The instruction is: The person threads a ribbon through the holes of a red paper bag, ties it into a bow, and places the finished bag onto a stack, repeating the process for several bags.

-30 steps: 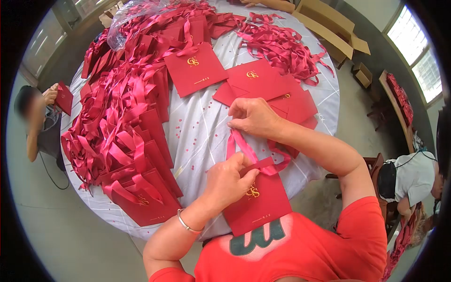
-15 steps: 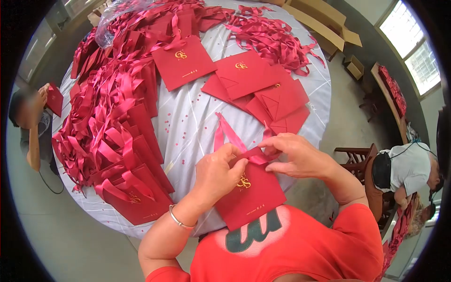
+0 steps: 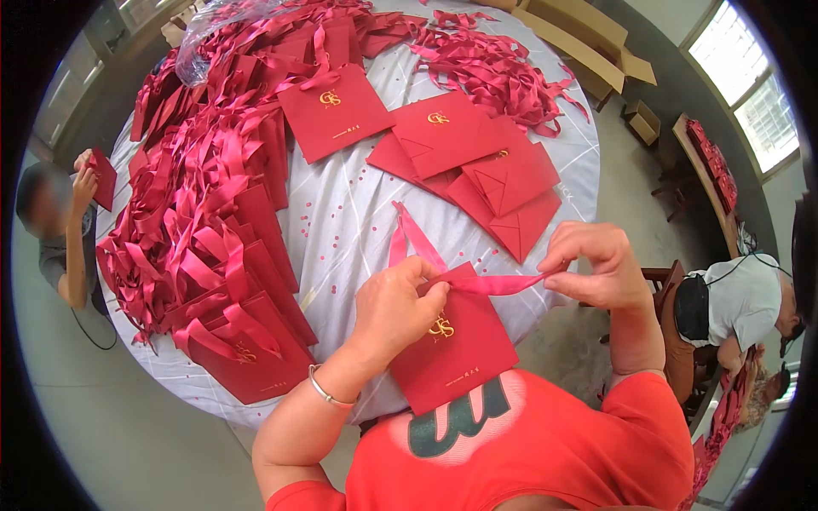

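Our red shirt: we see it nearest, its fabric (image 3: 554, 426) right at the lower end of the bag.
Bag in work: our red bag (image 3: 464, 345) lies at the near edge of the surface (image 3: 341, 200), gold print up, its top just under the left fingers.
Left hand: our left hand (image 3: 392, 311), with a silver bangle (image 3: 328, 392) on the wrist, has its thumb and fingers closed narrowly at the bag's upper left corner, touching it.
Right hand: our right hand (image 3: 601, 264) is well apart from the bag, thumb and fingertips pinching the end of the pulled ribbon (image 3: 507, 285).
Pulled ribbon: we hold it nearly straight from the bag's top to the right fingers.
Ribbon loop: we see a second strip (image 3: 413, 234) rising past the top edge, just beyond the left fingers.
Left of the surface: finished-looking bags (image 3: 264, 358) stand packed in a row under tangled ribbons (image 3: 192, 204).
Beyond our hands: flat bags (image 3: 511, 187) overlap, near a single bag (image 3: 335, 111).
Far side: we see a ribbon heap (image 3: 503, 72) and a cardboard box (image 3: 579, 38).
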`<control>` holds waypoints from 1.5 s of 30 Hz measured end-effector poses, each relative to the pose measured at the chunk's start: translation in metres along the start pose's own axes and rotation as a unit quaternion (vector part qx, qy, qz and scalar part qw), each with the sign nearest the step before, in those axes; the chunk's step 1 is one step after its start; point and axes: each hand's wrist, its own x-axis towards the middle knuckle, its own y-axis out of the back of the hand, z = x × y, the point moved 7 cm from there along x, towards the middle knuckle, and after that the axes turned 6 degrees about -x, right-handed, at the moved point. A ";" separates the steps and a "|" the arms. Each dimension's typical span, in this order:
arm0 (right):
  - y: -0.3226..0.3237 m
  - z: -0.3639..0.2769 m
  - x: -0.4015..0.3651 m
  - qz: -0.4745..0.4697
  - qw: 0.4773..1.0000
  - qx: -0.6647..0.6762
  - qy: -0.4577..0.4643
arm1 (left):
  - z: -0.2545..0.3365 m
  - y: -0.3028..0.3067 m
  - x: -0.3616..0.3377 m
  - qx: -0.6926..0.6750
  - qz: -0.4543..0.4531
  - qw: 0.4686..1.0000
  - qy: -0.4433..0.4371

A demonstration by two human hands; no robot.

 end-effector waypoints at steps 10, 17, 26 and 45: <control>0.006 -0.025 0.016 0.082 0.962 -0.233 0.115 | 0.005 0.001 -0.002 0.015 0.010 1.000 -0.018; -0.019 -0.070 0.033 0.190 0.906 -0.294 0.240 | 0.008 -0.001 -0.008 -0.006 0.005 0.993 -0.115; -0.030 -0.051 0.029 0.233 0.849 -0.427 0.205 | 0.005 -0.001 -0.006 -0.009 0.014 0.996 -0.082; -0.045 0.006 0.061 0.142 0.827 0.540 -0.061 | 0.005 -0.001 -0.006 0.031 0.029 0.993 -0.114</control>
